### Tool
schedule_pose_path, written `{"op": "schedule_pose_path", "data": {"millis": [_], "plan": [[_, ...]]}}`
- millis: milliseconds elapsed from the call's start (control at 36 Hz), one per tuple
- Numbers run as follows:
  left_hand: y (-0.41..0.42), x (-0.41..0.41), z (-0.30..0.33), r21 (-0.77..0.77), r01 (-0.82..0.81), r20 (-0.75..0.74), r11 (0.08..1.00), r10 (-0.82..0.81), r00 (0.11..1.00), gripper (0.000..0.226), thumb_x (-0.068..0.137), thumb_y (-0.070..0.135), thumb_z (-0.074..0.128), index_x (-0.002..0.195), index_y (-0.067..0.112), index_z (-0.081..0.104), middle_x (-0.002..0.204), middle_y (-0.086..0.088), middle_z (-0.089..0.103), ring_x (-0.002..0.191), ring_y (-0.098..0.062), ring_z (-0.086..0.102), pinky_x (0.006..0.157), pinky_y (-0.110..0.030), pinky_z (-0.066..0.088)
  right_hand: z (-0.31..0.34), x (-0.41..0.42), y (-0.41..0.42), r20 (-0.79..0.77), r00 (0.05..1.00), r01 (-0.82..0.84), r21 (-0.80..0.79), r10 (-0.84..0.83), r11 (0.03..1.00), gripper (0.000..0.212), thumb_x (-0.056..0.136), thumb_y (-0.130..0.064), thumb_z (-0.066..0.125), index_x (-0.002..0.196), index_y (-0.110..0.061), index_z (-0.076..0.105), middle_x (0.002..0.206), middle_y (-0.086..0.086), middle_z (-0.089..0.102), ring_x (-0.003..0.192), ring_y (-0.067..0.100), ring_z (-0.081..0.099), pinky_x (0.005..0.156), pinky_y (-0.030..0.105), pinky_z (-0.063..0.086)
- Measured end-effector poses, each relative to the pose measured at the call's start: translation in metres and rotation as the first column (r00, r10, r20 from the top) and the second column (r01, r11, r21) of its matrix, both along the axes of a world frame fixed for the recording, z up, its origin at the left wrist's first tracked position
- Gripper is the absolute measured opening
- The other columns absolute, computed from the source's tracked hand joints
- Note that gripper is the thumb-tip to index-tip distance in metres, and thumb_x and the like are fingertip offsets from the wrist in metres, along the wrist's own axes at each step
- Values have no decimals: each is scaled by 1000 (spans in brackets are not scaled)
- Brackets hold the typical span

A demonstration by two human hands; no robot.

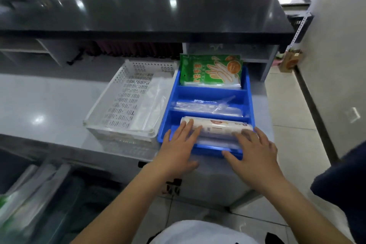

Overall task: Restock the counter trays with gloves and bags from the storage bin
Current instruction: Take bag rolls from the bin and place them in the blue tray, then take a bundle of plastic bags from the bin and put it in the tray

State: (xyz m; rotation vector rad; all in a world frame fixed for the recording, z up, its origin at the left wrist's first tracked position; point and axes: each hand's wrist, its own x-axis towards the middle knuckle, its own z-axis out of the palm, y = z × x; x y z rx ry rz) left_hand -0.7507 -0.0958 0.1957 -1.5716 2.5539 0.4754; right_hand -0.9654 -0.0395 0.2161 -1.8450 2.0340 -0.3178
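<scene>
A blue divided tray (250, 93) stands at the counter's right end. Its far compartment holds green glove packs (211, 70). Clear plastic bags (208, 106) fill the middle one. In the near compartment lies a white roll of bags (215, 127) with an orange label. My left hand (178, 144) rests flat on the roll's left end, fingers spread. My right hand (255, 148) lies on the roll's right end, with its thumb over the tray's front rim. Neither hand is closed around the roll.
A white perforated basket (118, 103) with clear bags in its right half stands touching the tray's left side. A dark raised shelf (138, 14) overhangs the back of the grey counter (39, 105). A storage bin with clear bags (29, 194) sits low at left. Tiled floor lies right.
</scene>
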Motion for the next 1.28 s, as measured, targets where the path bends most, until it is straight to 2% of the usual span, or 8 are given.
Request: {"op": "schedule_pose_path", "data": {"millis": [167, 250, 306, 389, 500, 583, 806, 1278], "plan": [[12, 45, 43, 30, 0, -224, 1000, 7, 975, 81, 91, 39, 63, 157, 32, 16, 167, 3, 2, 153, -16, 2, 123, -39, 10, 49, 71, 7, 84, 966, -247, 8, 246, 969, 62, 88, -61, 52, 144, -40, 38, 153, -11, 36, 143, 12, 26, 118, 42, 26], [40, 99, 56, 50, -161, -387, 986, 168, 907, 72, 89, 31, 69, 152, 30, 34, 163, 1, 22, 150, -12, 17, 120, -21, 8, 67, 116, 6, 59, 923, -382, 45, 380, 923, 62, 89, -62, 51, 145, -39, 38, 154, -11, 33, 144, 10, 24, 117, 39, 26], [68, 142, 56, 89, -296, -414, 951, 306, 857, 70, 90, 34, 68, 151, 32, 35, 163, 4, 23, 150, -11, 16, 122, -28, 11, 73, 151, 7, 74, 882, -469, 44, 465, 882, 62, 89, -59, 53, 145, -37, 40, 152, -9, 36, 142, 9, 27, 116, 35, 26], [120, 207, 40, 112, -529, -372, 841, 529, 763, 74, 92, 42, 63, 155, 35, 24, 165, 7, 13, 152, -11, 5, 123, -40, 12, 66, 208, 15, 130, 826, -554, 8, 549, 832, 60, 89, -53, 58, 144, -35, 43, 151, -10, 38, 140, 9, 29, 115, 30, 26], [189, 274, 10, 132, -787, -356, 603, 769, 530, 81, 92, 53, 56, 156, 39, 9, 166, 11, -2, 152, -13, -7, 123, -39, 5, 33, 287, 39, 228, 736, -650, -24, 637, 759, 62, 88, -49, 62, 144, -32, 42, 149, -14, 35, 142, 8, 28, 110, 19, 22], [235, 310, -10, 177, -875, -336, 450, 864, 376, 86, 89, 61, 53, 156, 41, 2, 166, 13, -8, 151, -11, -12, 122, -38, 3, -3, 336, 64, 245, 651, -750, 60, 718, 659, 70, 88, -54, 59, 149, -37, 30, 157, -13, 21, 149, 11, 13, 119, 29, 19], [305, 374, -31, 232, -947, -322, 221, 936, 140, 87, 88, 63, 54, 156, 40, 4, 166, 11, -4, 153, -17, -4, 123, -39, 10, -24, 430, 88, 234, 472, -881, 154, 850, 447, 70, 90, -58, 53, 149, -45, 19, 163, -11, 12, 150, 10, 5, 120, 40, 20], [236, 508, -73, 408, -910, -201, 73, 979, -11, 87, 88, 57, 59, 154, 45, 4, 166, 12, -2, 153, -17, 1, 122, -37, 12, -77, 597, -32, 252, 504, -847, 332, 826, 415, 67, 91, -54, 55, 150, -34, 31, 160, -5, 25, 148, 14, 18, 119, 36, 23]]}}
